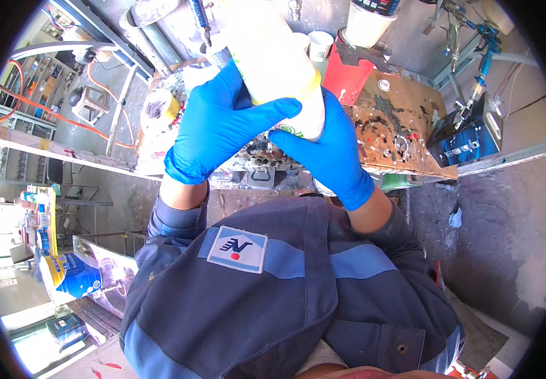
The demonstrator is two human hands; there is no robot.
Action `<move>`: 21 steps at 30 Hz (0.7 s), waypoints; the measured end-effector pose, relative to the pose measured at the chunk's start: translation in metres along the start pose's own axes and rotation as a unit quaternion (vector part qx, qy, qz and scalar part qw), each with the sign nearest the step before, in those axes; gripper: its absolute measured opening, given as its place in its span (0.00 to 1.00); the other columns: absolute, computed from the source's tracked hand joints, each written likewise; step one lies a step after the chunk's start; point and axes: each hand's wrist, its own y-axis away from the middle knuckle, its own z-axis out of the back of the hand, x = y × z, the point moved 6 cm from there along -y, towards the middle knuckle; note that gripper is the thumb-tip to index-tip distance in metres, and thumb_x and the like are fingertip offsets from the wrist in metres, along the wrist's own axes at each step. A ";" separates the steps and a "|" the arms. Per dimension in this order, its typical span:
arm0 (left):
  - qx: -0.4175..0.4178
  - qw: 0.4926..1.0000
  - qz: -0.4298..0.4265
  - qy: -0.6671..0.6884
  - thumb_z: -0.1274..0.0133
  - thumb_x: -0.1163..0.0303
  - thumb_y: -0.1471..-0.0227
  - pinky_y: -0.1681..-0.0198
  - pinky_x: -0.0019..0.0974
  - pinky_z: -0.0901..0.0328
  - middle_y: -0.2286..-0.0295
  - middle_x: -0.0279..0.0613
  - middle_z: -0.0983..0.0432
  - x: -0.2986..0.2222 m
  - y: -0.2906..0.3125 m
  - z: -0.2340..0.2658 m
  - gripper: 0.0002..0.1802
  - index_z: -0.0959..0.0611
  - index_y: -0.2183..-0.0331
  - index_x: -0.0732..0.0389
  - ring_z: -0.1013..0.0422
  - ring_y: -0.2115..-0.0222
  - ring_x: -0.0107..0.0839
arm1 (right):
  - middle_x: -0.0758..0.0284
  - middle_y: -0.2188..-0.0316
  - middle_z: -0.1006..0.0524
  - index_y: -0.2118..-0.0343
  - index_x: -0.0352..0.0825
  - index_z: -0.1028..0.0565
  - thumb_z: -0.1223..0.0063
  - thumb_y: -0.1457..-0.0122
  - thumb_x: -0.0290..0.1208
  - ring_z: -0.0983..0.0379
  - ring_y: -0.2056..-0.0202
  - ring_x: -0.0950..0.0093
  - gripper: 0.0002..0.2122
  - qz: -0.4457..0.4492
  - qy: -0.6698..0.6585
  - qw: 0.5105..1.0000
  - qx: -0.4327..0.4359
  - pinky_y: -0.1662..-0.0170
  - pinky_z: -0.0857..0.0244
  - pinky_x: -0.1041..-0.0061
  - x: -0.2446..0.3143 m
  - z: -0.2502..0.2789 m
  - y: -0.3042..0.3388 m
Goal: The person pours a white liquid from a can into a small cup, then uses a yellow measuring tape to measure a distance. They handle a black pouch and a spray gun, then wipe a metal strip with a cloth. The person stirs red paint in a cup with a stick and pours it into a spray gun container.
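Observation:
A large white container (279, 60) with a yellow band and green print is raised over the workbench, tilted and washed out by bright light; its exact kind is hard to make out. Both my hands wear blue gloves. My left hand (213, 123) is closed round its left side, thumb laid across the near end. From the right, my right hand (333, 151) grips the same container, its thumb under the lower edge and its other fingers mostly hidden behind it. Below lies the paint-stained bench top (405, 107), covered in brown cardboard.
A red sheet (348, 74), a white paper cup (320, 45) and a white bucket (369, 25) stand behind the container. Spray guns (475, 88) hang at the right above a dark blue box (472, 142). A yellowish roll (160, 107) lies at the bench's left.

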 end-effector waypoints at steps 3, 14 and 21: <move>0.031 0.999 0.008 -0.006 0.38 0.72 0.49 0.50 0.36 0.31 0.56 0.47 0.23 0.003 0.001 0.004 0.27 0.26 0.48 0.66 0.26 0.56 0.34 | 0.58 0.51 0.26 0.44 0.27 0.37 0.34 0.50 0.24 0.27 0.51 0.70 0.31 -0.011 -0.020 1.000 0.015 0.49 0.31 0.71 -0.001 0.001 0.002; 0.002 0.999 0.011 0.035 0.38 0.71 0.48 0.56 0.33 0.29 0.58 0.47 0.22 -0.004 0.001 0.000 0.26 0.25 0.49 0.68 0.25 0.58 0.33 | 0.57 0.51 0.26 0.44 0.27 0.37 0.33 0.51 0.25 0.27 0.51 0.69 0.32 0.005 0.019 1.000 -0.001 0.49 0.32 0.71 0.004 0.003 0.003; 0.043 0.998 0.016 -0.037 0.37 0.71 0.49 0.58 0.32 0.28 0.59 0.48 0.22 0.001 0.003 0.010 0.25 0.24 0.50 0.68 0.24 0.61 0.31 | 0.59 0.52 0.26 0.44 0.27 0.36 0.34 0.51 0.24 0.27 0.52 0.71 0.31 -0.003 -0.018 1.000 0.008 0.50 0.32 0.72 0.002 0.004 0.006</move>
